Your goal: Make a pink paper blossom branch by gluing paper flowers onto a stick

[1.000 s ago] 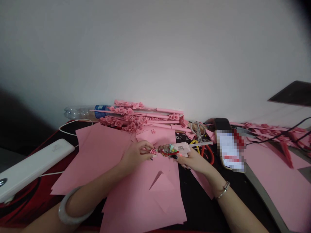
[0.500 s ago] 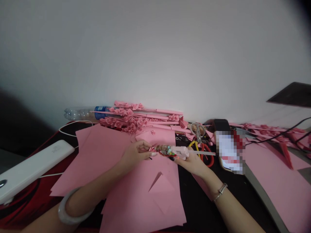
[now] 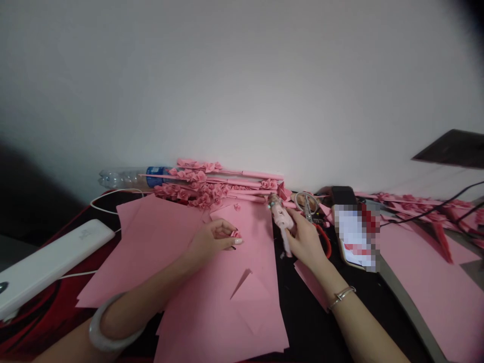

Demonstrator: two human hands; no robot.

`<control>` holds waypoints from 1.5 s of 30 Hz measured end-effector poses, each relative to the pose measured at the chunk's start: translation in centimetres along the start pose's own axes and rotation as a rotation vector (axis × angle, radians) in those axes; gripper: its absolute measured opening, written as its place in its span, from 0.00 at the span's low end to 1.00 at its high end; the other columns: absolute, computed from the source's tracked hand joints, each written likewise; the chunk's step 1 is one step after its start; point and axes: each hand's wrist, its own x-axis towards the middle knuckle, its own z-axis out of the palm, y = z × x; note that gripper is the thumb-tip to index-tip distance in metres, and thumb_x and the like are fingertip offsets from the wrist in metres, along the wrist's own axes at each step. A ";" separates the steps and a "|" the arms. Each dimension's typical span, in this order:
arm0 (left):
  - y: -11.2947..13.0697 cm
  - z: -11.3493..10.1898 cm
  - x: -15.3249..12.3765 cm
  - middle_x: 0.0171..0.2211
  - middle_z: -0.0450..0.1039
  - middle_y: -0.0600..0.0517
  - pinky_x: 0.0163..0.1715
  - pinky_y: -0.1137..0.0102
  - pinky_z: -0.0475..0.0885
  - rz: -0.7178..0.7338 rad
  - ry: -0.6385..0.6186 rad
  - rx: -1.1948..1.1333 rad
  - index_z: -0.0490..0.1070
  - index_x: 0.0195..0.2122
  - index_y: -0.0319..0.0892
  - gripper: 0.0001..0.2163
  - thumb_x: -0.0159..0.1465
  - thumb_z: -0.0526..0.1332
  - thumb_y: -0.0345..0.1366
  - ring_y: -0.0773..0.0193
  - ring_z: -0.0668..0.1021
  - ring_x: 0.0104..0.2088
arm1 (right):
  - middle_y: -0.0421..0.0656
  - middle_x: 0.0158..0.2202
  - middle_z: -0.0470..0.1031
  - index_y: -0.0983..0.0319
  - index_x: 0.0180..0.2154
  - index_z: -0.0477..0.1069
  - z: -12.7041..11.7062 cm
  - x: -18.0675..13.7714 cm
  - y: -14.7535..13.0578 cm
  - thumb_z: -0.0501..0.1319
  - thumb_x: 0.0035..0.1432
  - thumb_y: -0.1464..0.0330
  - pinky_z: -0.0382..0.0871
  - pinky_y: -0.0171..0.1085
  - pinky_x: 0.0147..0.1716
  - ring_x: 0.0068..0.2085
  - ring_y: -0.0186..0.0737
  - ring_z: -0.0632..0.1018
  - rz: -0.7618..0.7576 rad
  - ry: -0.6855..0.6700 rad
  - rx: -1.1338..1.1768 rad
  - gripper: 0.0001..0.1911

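My left hand [image 3: 212, 242] rests on the pink paper sheets [image 3: 223, 302] and pinches a small pink paper rose [image 3: 235, 234] between thumb and fingers. My right hand [image 3: 304, 239] is closed round a small pink glue gun [image 3: 280, 218], which points away from me toward the wall, its glue stick trailing down by my palm. The glue gun's tip is near a pile of finished pink paper rose stems [image 3: 212, 184] lying along the wall.
A plastic water bottle [image 3: 132, 176] lies by the wall. A white device [image 3: 45, 262] with a cable sits at the left. Scissors [image 3: 308, 201], red-handled pliers [image 3: 325, 242] and a phone [image 3: 353, 234] lie right of my hand. More pink sheets [image 3: 434, 272] and cables lie at the right.
My right hand has swung the glue gun away from the paper rose, from pointing left to pointing toward the wall. My left hand stayed put, holding the rose.
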 end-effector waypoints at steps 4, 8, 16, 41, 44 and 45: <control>0.2 0.1 -0.1 0.31 0.79 0.52 0.33 0.66 0.78 0.001 -0.013 0.009 0.71 0.31 0.41 0.15 0.47 0.74 0.39 0.60 0.81 0.32 | 0.59 0.49 0.75 0.70 0.58 0.64 0.7 0.0 1.4 0.55 0.52 0.72 0.71 0.54 0.48 0.50 0.60 0.76 0.046 0.034 -0.156 0.30; 0.6 0.2 -0.4 0.30 0.80 0.51 0.33 0.68 0.77 0.009 -0.047 0.030 0.71 0.30 0.42 0.12 0.49 0.72 0.36 0.61 0.81 0.32 | 0.60 0.47 0.71 0.71 0.57 0.65 0.9 0.0 1.7 0.57 0.52 0.71 0.70 0.58 0.48 0.50 0.62 0.74 0.012 0.091 -0.239 0.29; 0.8 0.3 -0.9 0.28 0.78 0.53 0.31 0.68 0.76 0.012 -0.130 0.036 0.71 0.30 0.41 0.11 0.49 0.72 0.33 0.63 0.80 0.29 | 0.49 0.45 0.67 0.59 0.45 0.70 -0.1 -0.9 -3.0 0.58 0.59 0.74 0.68 0.50 0.50 0.49 0.49 0.71 -0.316 0.145 0.137 0.12; 0.1 0.2 -1.1 0.29 0.79 0.53 0.34 0.68 0.75 0.030 -0.292 0.000 0.73 0.30 0.42 0.10 0.51 0.72 0.33 0.62 0.80 0.32 | 0.46 0.46 0.66 0.56 0.42 0.67 2.5 -3.0 -5.5 0.60 0.59 0.76 0.70 0.45 0.49 0.48 0.44 0.73 -0.366 -0.093 0.361 0.12; 0.1 0.2 -1.1 0.29 0.78 0.53 0.34 0.68 0.75 0.028 -0.295 -0.002 0.73 0.30 0.42 0.10 0.50 0.72 0.32 0.62 0.80 0.31 | 0.46 0.46 0.66 0.56 0.42 0.68 2.5 -3.0 -5.5 0.59 0.59 0.76 0.71 0.45 0.48 0.47 0.45 0.73 -0.360 -0.096 0.375 0.11; 0.1 0.3 -1.1 0.29 0.78 0.53 0.34 0.68 0.75 0.028 -0.293 -0.002 0.73 0.30 0.42 0.10 0.50 0.72 0.32 0.62 0.80 0.31 | 0.46 0.46 0.66 0.56 0.42 0.68 2.5 -3.0 -5.6 0.59 0.59 0.76 0.71 0.45 0.48 0.47 0.45 0.74 -0.359 -0.094 0.377 0.11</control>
